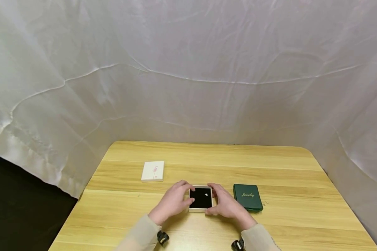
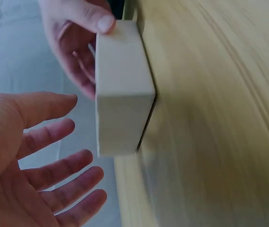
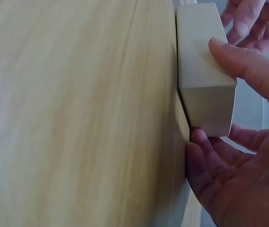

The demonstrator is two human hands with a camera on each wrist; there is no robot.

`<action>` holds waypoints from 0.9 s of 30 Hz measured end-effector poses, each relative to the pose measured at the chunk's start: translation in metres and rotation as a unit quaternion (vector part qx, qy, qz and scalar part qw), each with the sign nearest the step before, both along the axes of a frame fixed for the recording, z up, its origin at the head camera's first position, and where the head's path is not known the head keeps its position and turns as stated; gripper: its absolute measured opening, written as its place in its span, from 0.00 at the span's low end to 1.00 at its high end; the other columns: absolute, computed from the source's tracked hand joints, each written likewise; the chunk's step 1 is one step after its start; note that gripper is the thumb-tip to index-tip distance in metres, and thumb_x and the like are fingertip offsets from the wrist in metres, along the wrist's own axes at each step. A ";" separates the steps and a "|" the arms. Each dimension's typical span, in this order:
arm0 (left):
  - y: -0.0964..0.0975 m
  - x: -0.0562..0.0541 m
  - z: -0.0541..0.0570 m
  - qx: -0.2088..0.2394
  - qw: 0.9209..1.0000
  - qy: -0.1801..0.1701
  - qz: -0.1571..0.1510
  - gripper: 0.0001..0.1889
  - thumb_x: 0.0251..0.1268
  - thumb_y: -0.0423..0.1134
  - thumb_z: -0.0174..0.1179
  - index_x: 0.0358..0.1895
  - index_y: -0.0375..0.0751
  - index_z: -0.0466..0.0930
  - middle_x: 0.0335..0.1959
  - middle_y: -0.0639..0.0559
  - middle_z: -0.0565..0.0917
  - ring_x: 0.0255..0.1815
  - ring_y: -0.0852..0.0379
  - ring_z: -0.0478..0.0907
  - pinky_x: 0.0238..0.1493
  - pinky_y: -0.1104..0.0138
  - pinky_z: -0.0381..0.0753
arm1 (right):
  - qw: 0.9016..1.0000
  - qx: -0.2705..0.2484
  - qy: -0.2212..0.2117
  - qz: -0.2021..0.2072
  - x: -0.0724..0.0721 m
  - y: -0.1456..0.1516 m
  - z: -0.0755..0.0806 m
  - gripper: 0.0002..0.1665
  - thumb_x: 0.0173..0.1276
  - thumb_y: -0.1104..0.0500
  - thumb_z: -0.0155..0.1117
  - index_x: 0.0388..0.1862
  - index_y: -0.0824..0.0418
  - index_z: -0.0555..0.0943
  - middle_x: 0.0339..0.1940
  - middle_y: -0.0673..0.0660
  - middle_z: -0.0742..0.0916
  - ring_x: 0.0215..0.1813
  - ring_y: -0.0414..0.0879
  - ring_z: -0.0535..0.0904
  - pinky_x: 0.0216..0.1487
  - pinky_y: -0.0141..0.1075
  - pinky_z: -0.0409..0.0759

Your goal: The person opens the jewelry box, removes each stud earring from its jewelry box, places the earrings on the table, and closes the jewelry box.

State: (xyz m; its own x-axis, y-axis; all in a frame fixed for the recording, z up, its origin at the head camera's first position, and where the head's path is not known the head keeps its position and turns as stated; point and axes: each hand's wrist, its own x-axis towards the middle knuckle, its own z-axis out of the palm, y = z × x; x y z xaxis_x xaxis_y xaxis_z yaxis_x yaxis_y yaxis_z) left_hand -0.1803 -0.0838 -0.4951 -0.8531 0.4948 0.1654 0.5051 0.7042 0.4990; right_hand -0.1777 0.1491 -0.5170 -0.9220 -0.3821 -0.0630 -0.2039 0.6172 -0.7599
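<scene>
A white open jewelry box (image 1: 197, 210) sits on the table between the hands, its inside a black pad (image 1: 201, 201). On the pad lies a tiny silver piece of jewelry (image 1: 206, 194), star-like in outline. My right hand (image 1: 225, 202) holds the box by its right side, thumb on the near wall. The right wrist view shows the thumb against the box wall (image 3: 203, 52), with other fingers at the box's side. At the left edge of the box is my left hand (image 1: 173, 199), its fingers parted and bent loosely; the left wrist view shows it beside the box, gripping nothing.
A dark green box (image 1: 247, 197) lettered "Jewelry" lies to the right of the right hand. Farther back on the left is a flat white square (image 1: 153, 170) with a pink flower print. Pale cloth (image 1: 188, 104) hangs behind the wooden table (image 1: 286, 174).
</scene>
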 end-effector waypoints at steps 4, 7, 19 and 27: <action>0.012 -0.004 -0.003 -0.016 1.000 0.015 -0.013 0.14 0.62 0.41 0.68 0.49 0.44 0.84 0.47 0.51 0.79 0.49 0.52 0.77 0.50 0.58 0.79 | 1.000 -0.004 -0.005 0.001 -0.001 0.001 -0.001 0.56 0.47 0.51 0.83 0.71 0.65 0.64 0.56 0.59 0.76 0.52 0.51 0.72 0.52 0.50 0.72; 0.018 -0.008 -0.005 -0.039 0.998 0.039 -0.013 0.13 0.62 0.42 0.68 0.48 0.45 0.85 0.47 0.51 0.79 0.48 0.52 0.76 0.49 0.58 0.78 | 1.000 -0.007 -0.008 0.000 -0.001 0.001 -0.002 0.56 0.47 0.51 0.83 0.71 0.64 0.65 0.57 0.59 0.76 0.51 0.51 0.72 0.52 0.50 0.72; 0.033 -0.021 -0.012 -0.056 0.998 0.039 -0.008 0.12 0.60 0.45 0.70 0.45 0.47 0.87 0.47 0.50 0.81 0.49 0.51 0.77 0.49 0.55 0.78 | 1.000 -0.007 -0.012 0.000 -0.002 0.002 -0.002 0.56 0.47 0.51 0.83 0.71 0.64 0.64 0.55 0.58 0.76 0.51 0.50 0.72 0.52 0.49 0.71; 0.039 -0.026 -0.019 -0.049 0.999 0.011 -0.012 0.11 0.60 0.44 0.70 0.44 0.48 0.88 0.46 0.52 0.81 0.48 0.52 0.76 0.48 0.56 0.78 | 1.000 -0.008 -0.012 0.003 -0.002 0.002 -0.002 0.56 0.48 0.51 0.82 0.72 0.65 0.64 0.57 0.58 0.75 0.51 0.50 0.71 0.50 0.48 0.72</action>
